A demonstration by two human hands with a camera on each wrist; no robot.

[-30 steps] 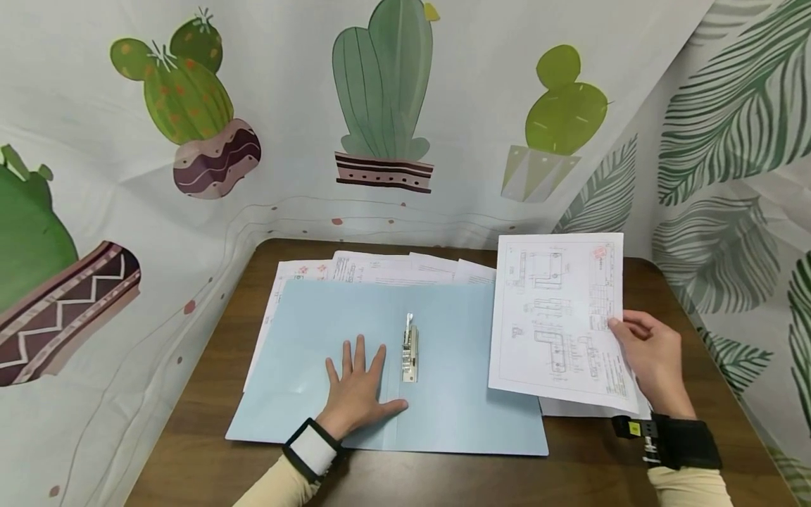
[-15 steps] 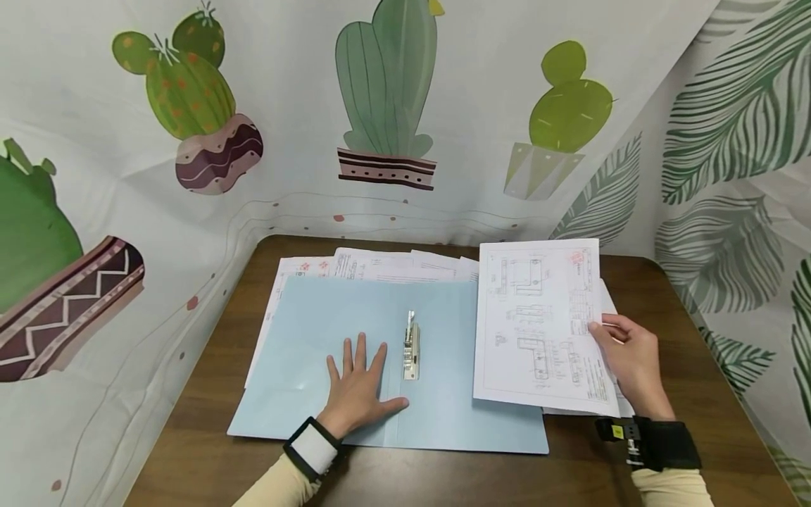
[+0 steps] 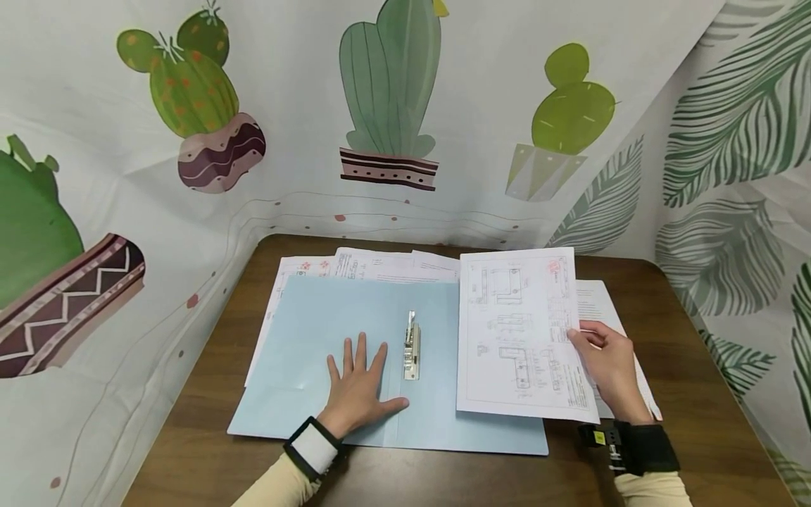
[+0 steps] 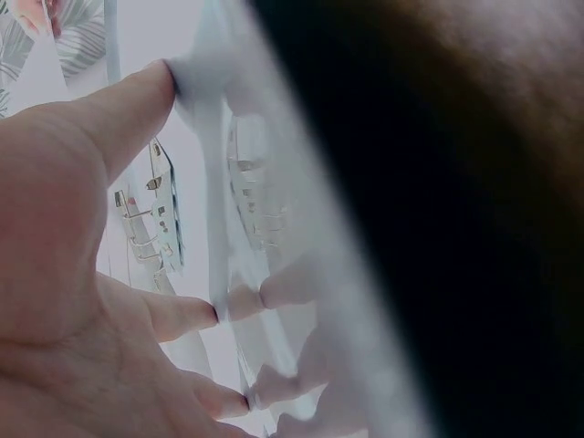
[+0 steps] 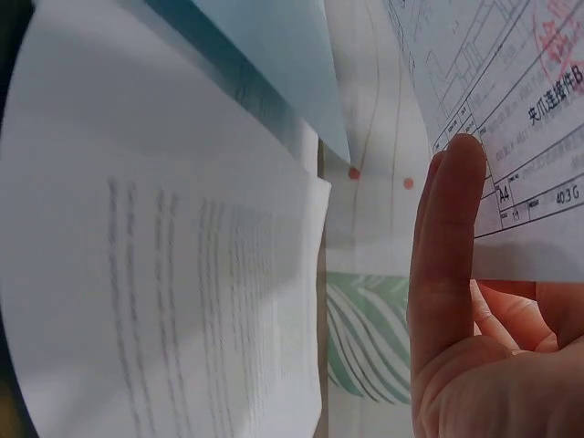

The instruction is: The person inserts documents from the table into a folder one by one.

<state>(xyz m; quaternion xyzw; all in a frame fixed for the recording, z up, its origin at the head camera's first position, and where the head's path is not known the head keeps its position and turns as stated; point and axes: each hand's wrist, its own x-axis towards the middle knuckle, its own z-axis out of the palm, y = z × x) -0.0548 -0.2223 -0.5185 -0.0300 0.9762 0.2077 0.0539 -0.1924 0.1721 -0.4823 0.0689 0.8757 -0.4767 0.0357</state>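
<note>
A light blue folder (image 3: 317,317) lies spread out on the table, with a metal clip (image 3: 412,352) at its middle fold. My left hand (image 3: 357,401) rests on the folder's left half, fingers spread, left of the clip. In the left wrist view the fingertips (image 4: 205,313) touch the glossy surface, and the clip (image 4: 167,214) shows beyond the thumb. My right hand (image 3: 608,359) pinches the right edge of a sheet of paper (image 3: 488,331) with technical drawings and a red stamp. That sheet hangs over the folder's right half. In the right wrist view the fingers (image 5: 447,246) lie against the sheet.
Several printed papers (image 3: 374,264) stick out from under the folder's back and left edges. Another printed page (image 3: 592,299) lies at the right, partly beneath the folder. The brown wooden table (image 3: 671,296) meets a cactus-print cloth (image 3: 285,141) at the back.
My right hand has moved left with the drawing sheet, bringing it farther over the folder's right half. More of the printed page at the right now shows. The left hand stays in place.
</note>
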